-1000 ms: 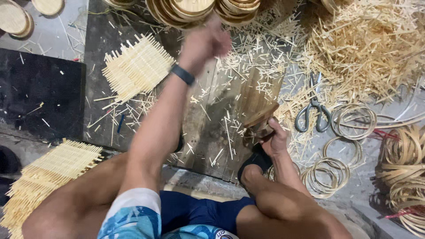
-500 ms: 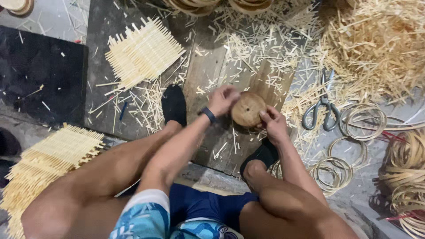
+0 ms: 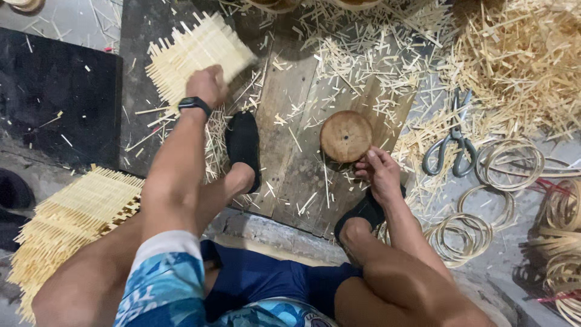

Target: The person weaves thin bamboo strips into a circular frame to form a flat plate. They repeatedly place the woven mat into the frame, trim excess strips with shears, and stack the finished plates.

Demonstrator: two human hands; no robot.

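- The left hand (image 3: 207,85) reaches to the far left with its fingers curled onto the near edge of a woven mat of pale bamboo strips (image 3: 196,51); a dark wristwatch (image 3: 193,103) sits on that wrist.
- That mat lies flat on the dark board floor (image 3: 284,115), its loose strip ends sticking out on all sides.
- The right hand (image 3: 378,175) rests at the near right edge of a round wooden block (image 3: 345,136), fingertips touching its rim; the fingers are loosely bent, and I cannot tell whether they grip it or only steady it.
- The block stands near the middle of the boards, between the person's two feet in black shoes (image 3: 243,142).
- A stack of further woven mats (image 3: 66,212) lies at the near left, beside the left knee.
- Grey-handled scissors (image 3: 451,145) lie to the right of the block, well apart from the right hand.
- Coiled bamboo rings (image 3: 508,160) lie at the right, some just beside the scissors.
- A heap of bamboo offcuts (image 3: 520,60) fills the far right, and loose slivers are scattered over the boards.
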